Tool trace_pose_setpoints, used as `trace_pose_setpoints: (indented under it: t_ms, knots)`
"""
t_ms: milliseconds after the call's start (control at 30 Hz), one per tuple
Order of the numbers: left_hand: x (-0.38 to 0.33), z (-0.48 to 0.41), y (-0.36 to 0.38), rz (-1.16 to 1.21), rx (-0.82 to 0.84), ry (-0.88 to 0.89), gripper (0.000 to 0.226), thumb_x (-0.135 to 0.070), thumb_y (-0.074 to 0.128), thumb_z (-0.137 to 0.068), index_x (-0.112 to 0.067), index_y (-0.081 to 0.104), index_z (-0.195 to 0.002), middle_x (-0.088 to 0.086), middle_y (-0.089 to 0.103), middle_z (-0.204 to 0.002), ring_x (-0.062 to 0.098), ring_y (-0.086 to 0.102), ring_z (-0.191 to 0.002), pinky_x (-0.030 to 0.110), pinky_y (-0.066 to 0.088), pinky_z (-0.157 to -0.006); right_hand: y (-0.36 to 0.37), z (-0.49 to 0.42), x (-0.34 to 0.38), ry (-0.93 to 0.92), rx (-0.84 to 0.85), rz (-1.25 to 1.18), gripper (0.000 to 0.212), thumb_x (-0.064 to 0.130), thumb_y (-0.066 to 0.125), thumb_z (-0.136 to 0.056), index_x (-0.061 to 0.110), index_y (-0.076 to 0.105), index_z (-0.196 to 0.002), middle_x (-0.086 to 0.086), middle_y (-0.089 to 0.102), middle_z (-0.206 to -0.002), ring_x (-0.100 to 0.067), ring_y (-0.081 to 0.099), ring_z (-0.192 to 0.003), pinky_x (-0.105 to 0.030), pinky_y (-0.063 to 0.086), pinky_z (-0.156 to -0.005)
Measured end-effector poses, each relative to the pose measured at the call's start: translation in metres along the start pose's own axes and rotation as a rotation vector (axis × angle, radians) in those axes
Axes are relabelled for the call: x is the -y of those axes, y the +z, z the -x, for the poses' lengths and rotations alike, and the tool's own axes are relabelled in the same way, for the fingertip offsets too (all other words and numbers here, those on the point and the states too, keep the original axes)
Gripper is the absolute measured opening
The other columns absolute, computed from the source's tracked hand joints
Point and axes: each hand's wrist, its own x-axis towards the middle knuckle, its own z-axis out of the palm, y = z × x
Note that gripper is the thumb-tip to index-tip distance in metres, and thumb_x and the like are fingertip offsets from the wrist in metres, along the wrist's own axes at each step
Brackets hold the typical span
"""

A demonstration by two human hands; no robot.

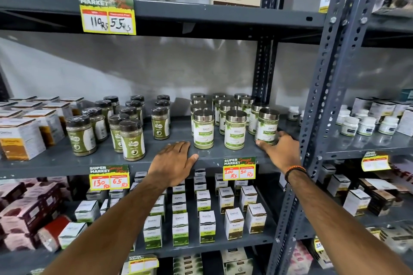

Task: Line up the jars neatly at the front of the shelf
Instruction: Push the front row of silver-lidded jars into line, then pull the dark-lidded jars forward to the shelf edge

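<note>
So the silver-lid jars (234, 118) are sitting on the grey shelf (178, 136) just right of the frame's centre, in three rows running front to back. The front left jar (203, 129) and front middle jar (235, 129) are standing upright near the shelf's front edge with a gap between them. The front right jar (267, 127) is leaning a bit to the right, and the right hand (282, 149) is wrapping around its base, thumb touching the lower label and fingers curling behind it, so it's gripping that one.

The left hand (173, 164) is lying flat and relaxed on the shelf edge, lower centre of the frame, fingers spread out and holding nothing, fingertips just beside the front left jar's base but not touching it.

Left of centre, the dark-lid jars (116, 127) are standing in looser rows. A yellow price tag (239, 168) is hanging off the shelf lip right under the silver-lid bunch, between the two wrists. The right wrist is wearing an orange and black band (295, 172).
</note>
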Motion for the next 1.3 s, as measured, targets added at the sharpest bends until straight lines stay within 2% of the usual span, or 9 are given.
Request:
trace_pose_setpoints:
  t_ms: [167,367,700,833,900,1000,1033,1133,1300]
  knots:
    - [-0.005,0.015,-0.025,-0.023,-0.035,0.08,0.078,-0.065,0.025,-0.103,-0.012,0.024,-0.16,0.012,0.031,-0.166,0.029,0.029,-0.152,0.042,0.017,-0.123,-0.01,0.036,0.026,-0.176,-0.042,-0.061,0.072,0.034,0.085,-0.086,0.002,0.055,-0.144,-0.014,0.068,-0.136,-0.024,0.066,-0.123,-0.036,0.051,-0.104]
    - [0.0,0.035,-0.077,-0.091,-0.195,0.123,0.08,-0.068,0.021,-0.102,-0.012,0.023,-0.159,0.013,0.032,-0.165,0.03,0.03,-0.152,0.043,0.017,-0.118,-0.011,0.074,0.081,-0.281,-0.076,-0.095,0.067,0.038,0.075,-0.094,0.003,0.052,-0.146,-0.015,0.065,-0.14,-0.03,0.065,-0.126,-0.042,0.053,-0.105]
    - [0.126,0.103,-0.128,-0.144,-0.393,-0.069,0.074,-0.063,0.035,-0.102,-0.007,0.037,-0.152,0.019,0.046,-0.155,0.034,0.037,-0.146,0.045,0.026,-0.122,0.094,0.142,0.197,-0.458,0.2,-0.286,0.063,0.035,0.081,-0.09,0.009,0.057,-0.142,-0.004,0.068,-0.136,-0.017,0.069,-0.115,-0.015,0.047,-0.091]
    - [0.188,0.129,-0.122,-0.121,-0.364,-0.211,0.075,-0.065,0.032,-0.102,-0.009,0.035,-0.153,0.019,0.043,-0.157,0.035,0.038,-0.146,0.05,0.029,-0.121,0.14,0.153,0.223,-0.429,0.29,-0.264,0.072,0.045,0.08,-0.088,0.012,0.052,-0.145,-0.008,0.064,-0.14,-0.025,0.064,-0.123,-0.036,0.054,-0.1]
    - [0.215,0.136,-0.114,-0.123,-0.324,-0.248,0.077,-0.065,0.032,-0.102,-0.008,0.036,-0.152,0.02,0.045,-0.154,0.037,0.041,-0.143,0.05,0.034,-0.118,0.16,0.154,0.228,-0.4,0.314,-0.229,0.08,0.051,0.08,-0.086,0.011,0.049,-0.147,-0.009,0.062,-0.142,-0.027,0.062,-0.125,-0.035,0.053,-0.099]
    - [0.244,0.137,-0.096,-0.096,-0.218,-0.276,0.08,-0.067,0.033,-0.102,-0.007,0.033,-0.154,0.02,0.042,-0.157,0.037,0.042,-0.143,0.05,0.038,-0.114,0.179,0.158,0.233,-0.405,0.303,-0.226,0.076,0.054,0.084,-0.081,0.011,0.057,-0.137,0.002,0.069,-0.117,-0.007,0.063,-0.092,0.002,0.04,-0.075]
    - [0.252,0.136,-0.089,-0.077,-0.178,-0.282,0.082,-0.069,0.031,-0.101,-0.007,0.032,-0.155,0.019,0.041,-0.159,0.037,0.042,-0.143,0.05,0.039,-0.113,0.183,0.159,0.235,-0.409,0.304,-0.232,0.071,0.055,0.085,-0.079,0.013,0.061,-0.131,0.011,0.067,-0.106,0.004,0.059,-0.081,0.005,0.037,-0.066]
    - [0.267,0.132,-0.068,-0.038,-0.12,-0.288,0.088,-0.075,0.023,-0.097,-0.009,0.033,-0.155,0.016,0.043,-0.158,0.035,0.043,-0.141,0.048,0.039,-0.112,0.194,0.161,0.235,-0.415,0.319,-0.249,0.055,0.055,0.087,-0.075,0.025,0.064,-0.115,0.027,0.062,-0.09,0.024,0.057,-0.072,0.004,0.039,-0.061]
    - [0.284,0.127,-0.047,-0.076,-0.096,-0.294,0.091,-0.078,0.015,-0.094,-0.013,0.04,-0.151,0.014,0.049,-0.154,0.034,0.046,-0.14,0.05,0.04,-0.113,0.201,0.156,0.235,-0.412,0.312,-0.175,0.051,0.054,0.086,-0.076,0.024,0.065,-0.112,0.015,0.072,-0.093,0.002,0.066,-0.077,-0.014,0.056,-0.07]
